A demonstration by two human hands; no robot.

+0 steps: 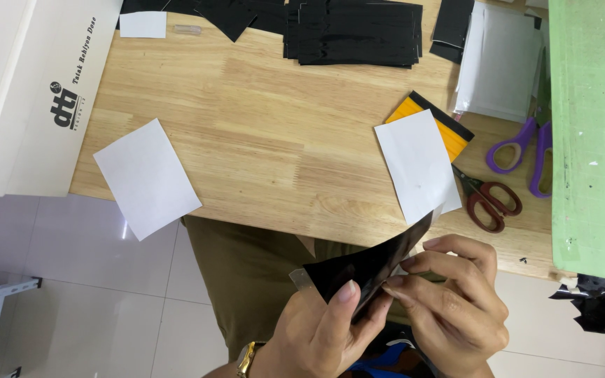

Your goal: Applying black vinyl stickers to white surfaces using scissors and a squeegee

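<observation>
Below the tabletop's (pixel 274 140) near edge, over your lap, both hands grip one black sheet (pixel 365 269): left hand (pixel 323 325) pinching its lower edge, right hand (pixel 453 294) picking at a corner. Its backing looks unpeeled; a black stack (pixel 355 31) waits far, white sheets (pixel 418 164) lie near.

**Both hands raised together, fingertips pinching**

Left hand (pixel 320 329) enters from the bottom edge, palm toward the camera, thumb extended upward and pressed flat, fingers curled behind. A gold wristband shows at the left wrist. Right hand (pixel 456 301) sits just beside it, back of hand up, fingers bent inward; thumb and forefinger tips meet the left thumb's side in a pinch. Hands touch at the fingertips. Forearms mostly out of frame.
</observation>
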